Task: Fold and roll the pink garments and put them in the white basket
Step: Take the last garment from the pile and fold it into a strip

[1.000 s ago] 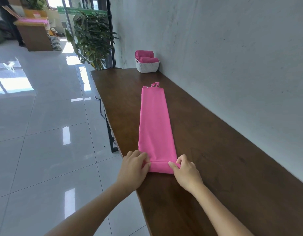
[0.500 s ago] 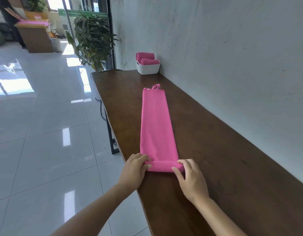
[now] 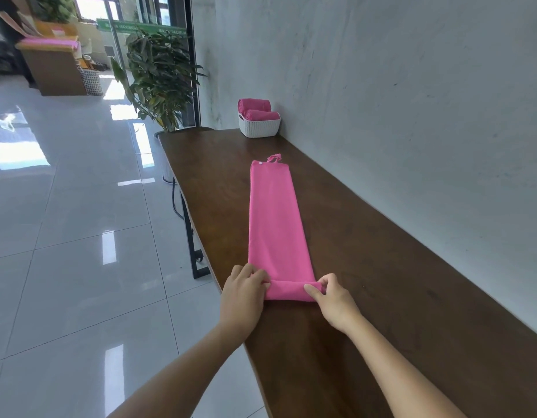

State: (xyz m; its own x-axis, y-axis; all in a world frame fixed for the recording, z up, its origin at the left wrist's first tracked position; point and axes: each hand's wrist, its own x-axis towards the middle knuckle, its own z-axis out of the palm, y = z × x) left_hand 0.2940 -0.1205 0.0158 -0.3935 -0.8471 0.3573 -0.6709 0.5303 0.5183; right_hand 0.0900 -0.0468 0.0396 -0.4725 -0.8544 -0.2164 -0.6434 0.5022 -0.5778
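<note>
The left hand grips the left end of a short roll formed at the near end of the pink garment, its fingers curled over the top of the roll. The right hand grips the right end of the same roll, thumb lying along its near face and fingers hooked over its far side. Both forearms enter from the bottom of the view.

The garment lies folded into a long narrow strip on the dark wooden table, running lengthwise away from the person; only its near end is rolled, the remainder lying flat. At its far end a small loop projects beyond the edge, with a white snap beside it.

The white basket stands at the far end of the table, against the grey wall, well apart from the strip. Two rolled pink garments rest in it, one stacked partly on the other.

Left of the table: glossy tiled floor, a potted plant near the table's far corner, and, farther back, a wooden counter bearing pink cloth.
</note>
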